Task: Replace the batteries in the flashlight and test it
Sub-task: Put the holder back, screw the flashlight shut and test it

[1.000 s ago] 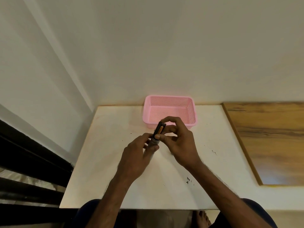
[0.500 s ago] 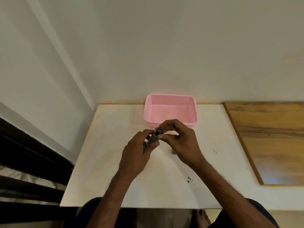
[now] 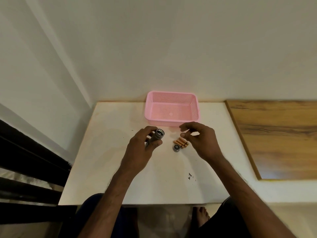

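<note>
My left hand (image 3: 140, 152) grips a silver flashlight (image 3: 157, 136) tilted up, its open end facing the camera. Several orange batteries (image 3: 181, 143) lie side by side on the white table (image 3: 106, 162), and the round flashlight cap (image 3: 176, 147) stands just in front of them. Just right of the batteries and above them hovers my right hand (image 3: 200, 141), fingers curled and apart, holding nothing.
A pink mesh basket (image 3: 149, 107) with nothing in it stands at the table's back edge against the wall. A wooden panel (image 3: 277, 134) lies to the right. Black bars (image 3: 25, 160) stand at the left. Small dark marks (image 3: 190, 176) dot the table front.
My right hand pushed the battery holder into the flashlight, then let go and moved right over the loose batteries. My left hand keeps hold of the flashlight.
</note>
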